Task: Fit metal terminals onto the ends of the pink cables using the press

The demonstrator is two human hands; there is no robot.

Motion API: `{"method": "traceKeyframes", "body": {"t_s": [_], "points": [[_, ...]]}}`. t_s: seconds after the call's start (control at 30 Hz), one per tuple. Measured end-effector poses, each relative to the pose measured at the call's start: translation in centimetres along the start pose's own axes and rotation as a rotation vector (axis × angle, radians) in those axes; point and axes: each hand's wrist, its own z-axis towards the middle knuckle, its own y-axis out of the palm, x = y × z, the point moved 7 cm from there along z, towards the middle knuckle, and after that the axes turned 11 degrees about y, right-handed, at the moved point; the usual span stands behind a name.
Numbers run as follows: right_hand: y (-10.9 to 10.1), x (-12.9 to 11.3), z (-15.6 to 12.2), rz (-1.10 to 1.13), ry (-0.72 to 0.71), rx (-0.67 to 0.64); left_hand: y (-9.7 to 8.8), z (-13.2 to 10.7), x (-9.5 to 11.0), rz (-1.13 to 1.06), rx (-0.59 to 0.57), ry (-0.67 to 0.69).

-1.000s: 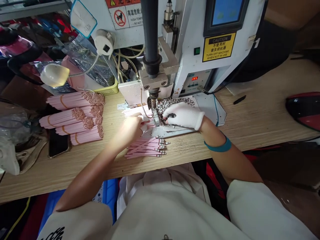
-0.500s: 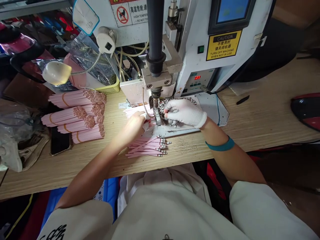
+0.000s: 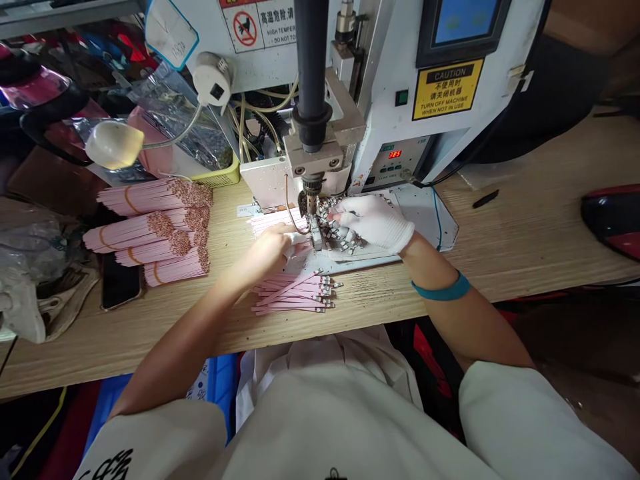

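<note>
My left hand (image 3: pixel 274 248), with white covers on its fingers, is closed at the left of a small metal block (image 3: pixel 316 238) under the machine's tip (image 3: pixel 312 193). Pink shows at its fingertips, seemingly a pink wire, mostly hidden by the fingers. Loose pink wires (image 3: pixel 273 221) lie just beyond it. My right hand (image 3: pixel 376 222), in a white glove with bare fingertips, reaches into a pile of small metal connectors (image 3: pixel 345 241). Its thumb and finger are drawn together; what is between them is too small to make out. Pink wires with metal ends (image 3: pixel 295 293) lie in front.
Banded bundles of pink wires (image 3: pixel 150 233) are stacked at left beside a phone (image 3: pixel 120 283). A bent lamp (image 3: pixel 114 145) hangs above them. The white machine (image 3: pixel 390 127) stands behind my hands, with a high-temperature sign (image 3: pixel 260 27). A black-and-red object (image 3: pixel 613 220) sits far right.
My right hand has turned and reached further over the connectors, uncovering more of the pile's front. The fingers of my left hand have shifted slightly beside the metal block.
</note>
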Motion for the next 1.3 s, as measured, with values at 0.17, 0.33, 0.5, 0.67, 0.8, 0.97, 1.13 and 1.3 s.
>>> {"method": "traceKeyframes", "body": {"t_s": [0.17,0.33,0.5,0.67,0.8,0.97,1.13,1.3], "points": [[0.6,0.2,0.0,0.189,0.126,-0.025,-0.6,-0.3,-0.3,-0.014,-0.045,-0.105],[1.1,0.0,0.1,0.49,0.147,-0.074,-1.5,-0.5,-0.7,-0.088,0.065,-0.098],[2.7,0.3,0.3,0.661,0.174,-0.204,-2.4,-0.7,-0.7,-0.344,0.194,-0.049],[3.8,0.2,0.4,0.711,0.176,-0.254,-2.0,-0.4,-0.9,-0.502,0.207,-0.092],[4.0,0.3,0.8,0.666,0.158,-0.272,-1.5,-0.1,-1.2,-0.612,0.214,-0.159],[4.2,0.6,1.1,0.666,0.173,-0.296,-1.3,0.5,-1.4,-0.648,0.238,-0.187],[4.2,0.4,0.9,0.642,0.188,-0.285,-1.0,0.4,-1.9,-0.662,0.244,-0.248],[4.1,0.2,0.6,0.624,0.198,-0.29,-1.1,0.5,-2.0,-0.666,0.241,-0.238]]}}
